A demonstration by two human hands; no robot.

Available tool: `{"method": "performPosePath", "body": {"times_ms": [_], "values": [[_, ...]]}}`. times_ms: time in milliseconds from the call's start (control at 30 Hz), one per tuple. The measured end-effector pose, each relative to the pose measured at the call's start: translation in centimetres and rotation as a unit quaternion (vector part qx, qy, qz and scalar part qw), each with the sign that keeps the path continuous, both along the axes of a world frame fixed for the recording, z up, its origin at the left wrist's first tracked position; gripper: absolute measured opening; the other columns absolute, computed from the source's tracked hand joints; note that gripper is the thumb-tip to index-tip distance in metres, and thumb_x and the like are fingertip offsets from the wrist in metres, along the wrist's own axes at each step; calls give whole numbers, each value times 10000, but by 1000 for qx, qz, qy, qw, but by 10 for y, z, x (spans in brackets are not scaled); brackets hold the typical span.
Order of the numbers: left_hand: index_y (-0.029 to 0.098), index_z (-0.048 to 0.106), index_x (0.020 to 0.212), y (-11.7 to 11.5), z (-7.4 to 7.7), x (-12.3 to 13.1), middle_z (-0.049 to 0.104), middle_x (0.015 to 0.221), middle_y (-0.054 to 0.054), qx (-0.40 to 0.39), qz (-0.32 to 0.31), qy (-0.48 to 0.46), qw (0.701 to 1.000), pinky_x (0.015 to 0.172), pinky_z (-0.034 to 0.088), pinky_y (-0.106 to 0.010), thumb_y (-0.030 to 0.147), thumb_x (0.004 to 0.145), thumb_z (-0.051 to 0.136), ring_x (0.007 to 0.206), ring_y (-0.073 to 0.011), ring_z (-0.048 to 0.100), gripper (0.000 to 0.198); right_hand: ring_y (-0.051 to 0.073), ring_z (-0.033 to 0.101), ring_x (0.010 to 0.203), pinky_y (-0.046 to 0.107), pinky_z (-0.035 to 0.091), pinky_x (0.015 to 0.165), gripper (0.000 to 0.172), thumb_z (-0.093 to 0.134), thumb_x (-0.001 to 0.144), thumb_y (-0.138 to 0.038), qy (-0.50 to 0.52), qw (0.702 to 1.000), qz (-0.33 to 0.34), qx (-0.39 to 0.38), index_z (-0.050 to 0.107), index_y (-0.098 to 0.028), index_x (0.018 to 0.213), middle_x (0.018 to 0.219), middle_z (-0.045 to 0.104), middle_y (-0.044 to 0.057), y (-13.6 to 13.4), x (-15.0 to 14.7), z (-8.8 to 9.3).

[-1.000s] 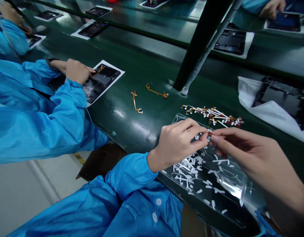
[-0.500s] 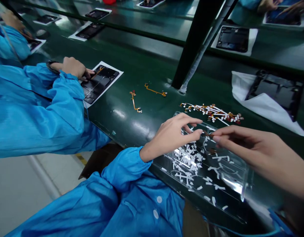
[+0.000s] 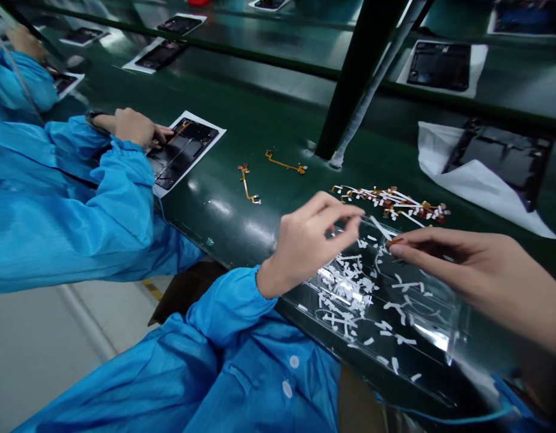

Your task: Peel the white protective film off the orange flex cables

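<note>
left hand (image 3: 311, 240): raised over the clear tray (image 3: 444, 337), fingers loosely curled, holds nothing I can see
right hand (image 3: 480, 273): at 3 o'clock, pinches small flex part (image 3: 395, 242)
risk: weak pinch drops it among white liner scraps (image 3: 350, 288)

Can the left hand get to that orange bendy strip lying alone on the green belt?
Probably yes: the left hand hovers open, and only bare green belt lies between it and the orange strip.

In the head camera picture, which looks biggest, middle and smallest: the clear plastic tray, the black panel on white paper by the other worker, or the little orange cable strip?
1. clear plastic tray, though it is nearest the camera
2. black panel
3. orange cable strip
</note>
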State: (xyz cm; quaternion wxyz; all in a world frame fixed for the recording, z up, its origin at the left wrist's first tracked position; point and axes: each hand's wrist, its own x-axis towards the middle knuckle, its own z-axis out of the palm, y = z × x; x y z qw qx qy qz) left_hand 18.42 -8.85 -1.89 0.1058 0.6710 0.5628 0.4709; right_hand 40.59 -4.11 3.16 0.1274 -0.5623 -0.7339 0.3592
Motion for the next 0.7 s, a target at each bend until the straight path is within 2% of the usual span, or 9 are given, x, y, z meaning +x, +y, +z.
{"method": "performPosePath", "body": {"times_ms": [100, 167, 367, 500, 700], "values": [[213, 759, 1076, -6, -2, 15, 720, 987, -4, -4, -44, 50, 998, 690, 546, -194, 378, 1008, 609, 783, -56, 676, 233, 309, 726, 860, 473, 565, 813, 440, 706, 655, -726, 15, 1000, -5, 16, 817, -319, 780, 941, 799, 46, -3, -2, 0], [215, 766, 1069, -7, -4, 20, 730, 965, 4, -4, -59, 64, 996, 702, 544, -198, 393, 1015, 597, 831, -62, 697, 251, 313, 711, 901, 487, 553, 840, 421, 708, 660, -718, 21, 999, -1, 28, 817, -330, 782, 955, 796, 39, -6, -2, -1], [217, 781, 989, -6, -6, 20, 766, 935, 11, -1, -42, 56, 998, 723, 543, -218, 335, 1009, 591, 848, -83, 720, 225, 299, 670, 959, 469, 510, 846, 345, 696, 749, -664, 20, 998, 19, 51, 818, -350, 822, 944, 791, 16, -11, -5, -4], [206, 768, 963, -8, -8, 22, 784, 946, 16, -21, -66, 24, 997, 760, 545, -212, 254, 985, 586, 859, -95, 726, 189, 293, 659, 966, 476, 493, 862, 289, 697, 777, -623, 25, 998, 23, 55, 816, -366, 835, 955, 786, 5, -15, -7, -8], [183, 716, 925, -6, -8, 20, 748, 903, 8, -61, -81, 14, 995, 751, 519, -221, 221, 942, 588, 812, -104, 686, 135, 338, 585, 1210, 561, 452, 1003, 332, 672, 768, -705, 18, 993, 35, 108, 809, -408, 822, 1131, 755, -6, -10, -1, -10]]}}
